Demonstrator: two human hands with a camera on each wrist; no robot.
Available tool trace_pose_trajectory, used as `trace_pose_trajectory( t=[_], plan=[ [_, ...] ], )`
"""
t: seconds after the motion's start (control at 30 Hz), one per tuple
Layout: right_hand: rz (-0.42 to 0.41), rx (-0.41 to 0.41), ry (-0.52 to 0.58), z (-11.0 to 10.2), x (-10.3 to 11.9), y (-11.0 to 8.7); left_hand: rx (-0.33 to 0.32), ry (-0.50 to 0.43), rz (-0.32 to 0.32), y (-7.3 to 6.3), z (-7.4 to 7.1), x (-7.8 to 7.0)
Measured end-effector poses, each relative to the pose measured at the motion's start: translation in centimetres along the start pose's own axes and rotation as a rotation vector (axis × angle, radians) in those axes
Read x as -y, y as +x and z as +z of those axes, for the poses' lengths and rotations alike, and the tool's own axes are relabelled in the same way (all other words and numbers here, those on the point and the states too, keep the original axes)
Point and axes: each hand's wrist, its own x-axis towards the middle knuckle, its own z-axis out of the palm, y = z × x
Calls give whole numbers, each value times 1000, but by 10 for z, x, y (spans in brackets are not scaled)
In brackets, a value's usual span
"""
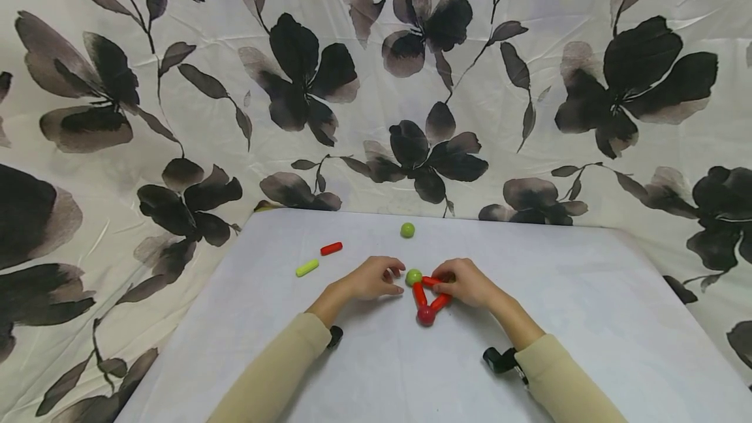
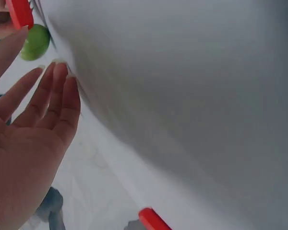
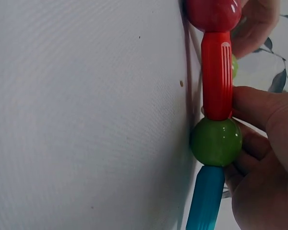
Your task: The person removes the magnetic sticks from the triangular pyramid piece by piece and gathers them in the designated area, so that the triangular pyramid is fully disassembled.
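A triangle of red rods (image 1: 420, 295) joined by balls lies on the white table (image 1: 376, 371). Its corners are a green ball (image 1: 414, 277), a red ball (image 1: 425, 315) and a second green ball (image 3: 216, 142), which the right hand hides in the head view. A blue rod (image 3: 205, 199) extends from that hidden corner. My right hand (image 1: 467, 284) pinches the far red rod (image 1: 431, 281) between thumb and fingers. Beside the left corner, my left hand (image 1: 377, 277) has its fingers extended, a small gap from the green ball, holding nothing.
Farther back on the table sits a loose green ball (image 1: 408, 230). Off to the left lie a loose red rod (image 1: 331, 249) and a yellow-green rod (image 1: 307, 268). A flower-patterned cloth (image 1: 364, 103) hangs behind the table's back edge.
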Motion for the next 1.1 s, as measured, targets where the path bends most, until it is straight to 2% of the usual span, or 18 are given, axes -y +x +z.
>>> trace_pose_trajectory(
  t=[0.27, 0.47, 0.87, 1.1],
  plan=[
    [-37, 48, 50, 0, 3, 1, 23, 4, 13, 10, 4, -10],
    [-42, 66, 47, 0, 3, 3, 33, 1, 24, 10, 3, -10],
    [-72, 79, 18, 5, 0, 4, 53, -35, 112, 6, 7, -5],
    [-101, 69, 16, 7, -3, 3, 66, -45, 85, 6, 8, -5]
  ],
)
